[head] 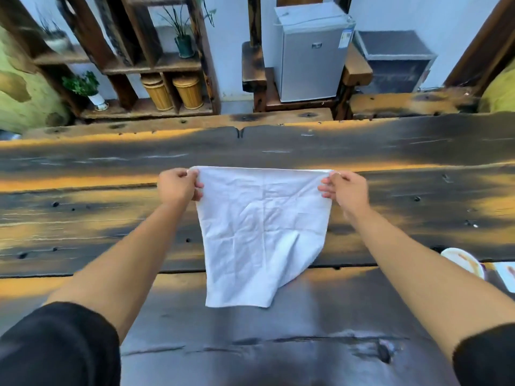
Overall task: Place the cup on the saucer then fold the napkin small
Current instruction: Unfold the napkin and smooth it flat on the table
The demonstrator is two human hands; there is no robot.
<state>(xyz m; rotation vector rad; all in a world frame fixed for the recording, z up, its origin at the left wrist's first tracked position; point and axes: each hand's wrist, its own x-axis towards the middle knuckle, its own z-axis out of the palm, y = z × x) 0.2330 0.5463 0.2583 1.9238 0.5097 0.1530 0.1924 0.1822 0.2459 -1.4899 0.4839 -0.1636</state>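
Observation:
A white cloth napkin point(262, 227) hangs spread out above the dark wooden table point(83, 218). My left hand point(178, 186) pinches its top left corner and my right hand point(345, 189) pinches its top right corner, so the top edge is pulled straight. The lower edge droops toward me, with the bottom right corner curled under. At the right edge, past my right forearm, a white cup or saucer point(464, 261) with brownish marks shows only in part; which of the two it is I cannot tell.
A white flat item point(507, 275) lies cut off at the right edge. Beyond the table stand a wooden bench point(412, 103), a small grey fridge point(313, 54), shelves with potted plants point(182, 43) and two woven baskets point(172, 91).

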